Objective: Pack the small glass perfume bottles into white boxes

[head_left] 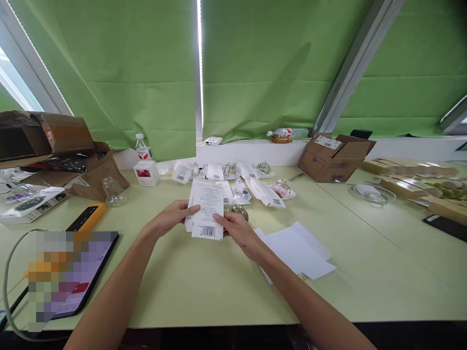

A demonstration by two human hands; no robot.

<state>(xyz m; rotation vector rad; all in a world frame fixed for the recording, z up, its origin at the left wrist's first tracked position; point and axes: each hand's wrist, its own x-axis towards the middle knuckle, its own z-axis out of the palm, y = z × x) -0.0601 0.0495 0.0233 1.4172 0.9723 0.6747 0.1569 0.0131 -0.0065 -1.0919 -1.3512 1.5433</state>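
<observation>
Between my two hands is a flat white carton point(207, 206) with printed text and a barcode, raised above the table. My left hand point(174, 216) pinches its left edge, thumb on the front. On the lower right edge, my right hand point(237, 231) grips it the same way. Just behind the right hand lies a round ornate gold-and-dark bottle point(240, 211), partly covered. Beyond the carton are more white cartons point(268, 193), a silvery bottle point(240, 188), a pink round bottle point(281, 188) and a greenish round bottle point(263, 168). Unfolded white card point(297, 250) lies right of my hand.
At left are a tablet point(91, 277), an orange power strip point(85, 218), a clear jar point(114, 192) and open cardboard boxes point(69, 131). Another cardboard box point(332, 158) stands at back right, near a coiled white cable point(372, 193) and a black phone point(447, 227).
</observation>
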